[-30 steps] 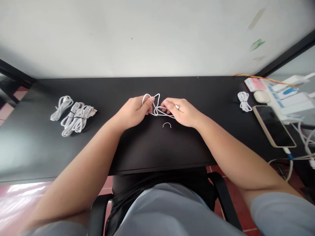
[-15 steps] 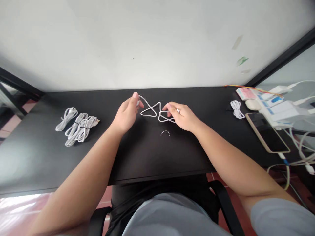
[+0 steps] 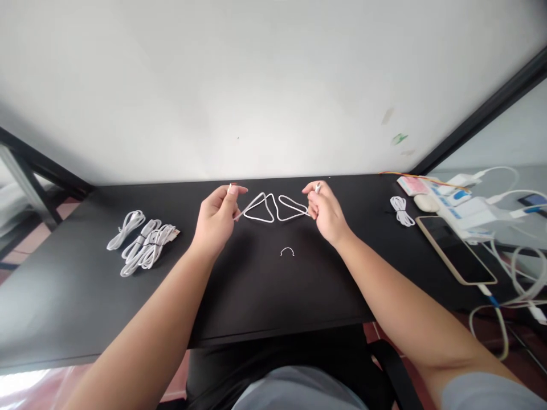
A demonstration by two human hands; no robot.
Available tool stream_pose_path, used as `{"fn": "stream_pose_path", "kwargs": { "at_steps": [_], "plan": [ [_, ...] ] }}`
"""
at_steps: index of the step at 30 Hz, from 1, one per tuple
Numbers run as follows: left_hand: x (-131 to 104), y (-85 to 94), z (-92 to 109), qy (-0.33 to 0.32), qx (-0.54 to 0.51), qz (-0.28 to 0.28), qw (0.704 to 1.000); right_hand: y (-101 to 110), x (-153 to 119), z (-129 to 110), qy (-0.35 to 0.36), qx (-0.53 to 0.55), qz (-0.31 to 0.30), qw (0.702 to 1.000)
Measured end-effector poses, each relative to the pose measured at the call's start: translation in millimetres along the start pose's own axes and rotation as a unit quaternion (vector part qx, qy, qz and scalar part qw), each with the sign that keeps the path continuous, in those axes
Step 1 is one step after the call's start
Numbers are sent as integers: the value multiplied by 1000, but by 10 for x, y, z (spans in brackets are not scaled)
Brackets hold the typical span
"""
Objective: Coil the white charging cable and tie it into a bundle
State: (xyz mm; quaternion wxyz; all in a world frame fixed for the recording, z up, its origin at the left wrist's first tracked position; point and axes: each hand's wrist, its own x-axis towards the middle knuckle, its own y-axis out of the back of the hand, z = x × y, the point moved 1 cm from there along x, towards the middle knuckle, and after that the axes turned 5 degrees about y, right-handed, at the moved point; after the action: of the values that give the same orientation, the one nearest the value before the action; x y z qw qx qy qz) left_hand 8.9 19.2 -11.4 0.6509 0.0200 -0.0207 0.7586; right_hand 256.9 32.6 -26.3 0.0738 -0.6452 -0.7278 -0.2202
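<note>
A thin white cable [image 3: 274, 220] lies in bent loops on the black table between my hands. My left hand [image 3: 216, 219] pinches one end of it between thumb and fingers, with a small white tip showing at the thumb. On the other side, my right hand [image 3: 326, 212] is closed on the opposite end, and a white connector sticks up above its fingers. A short curved white tie [image 3: 287, 250] rests on the table nearer to me, touched by neither hand.
Bundled white cables [image 3: 147, 245] lie at the left. At the right are a small white cable bundle [image 3: 402, 211], a phone [image 3: 456, 249] with a cable plugged in, a rounded white object [image 3: 426, 203] and a power strip with chargers [image 3: 478, 210]. A wall [image 3: 273, 91] rises behind the table.
My hands have moved a little farther apart, and the cable's loops between them have opened and shifted. The whole view has tilted, so the table sits lower.
</note>
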Motion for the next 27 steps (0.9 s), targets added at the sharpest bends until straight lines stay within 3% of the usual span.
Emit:
{"fn": "stream_pose_path", "kwargs": {
  "at_steps": [2, 5, 9, 18, 27],
  "plan": [
    [-16, -11, 7, 1, 9, -19, 1000, -43, -32, -32, 24, -9, -9, 1000],
    [-27, -12, -2, -4, 56, -24, 998, -107, -79, -70, 48, -73, -82, 993],
    [-23, -21, -62, 28, 75, -41, 996, -135, -107, -54, 42, -100, -127, 986],
    [-79, -95, -7, 62, -10, -147, 987, -113, -93, -61, 27, -84, -85, 993],
    [-66, -84, -58, 46, 57, -140, 987, -109, -79, -99, 37, -108, -73, 991]
  ]
}}
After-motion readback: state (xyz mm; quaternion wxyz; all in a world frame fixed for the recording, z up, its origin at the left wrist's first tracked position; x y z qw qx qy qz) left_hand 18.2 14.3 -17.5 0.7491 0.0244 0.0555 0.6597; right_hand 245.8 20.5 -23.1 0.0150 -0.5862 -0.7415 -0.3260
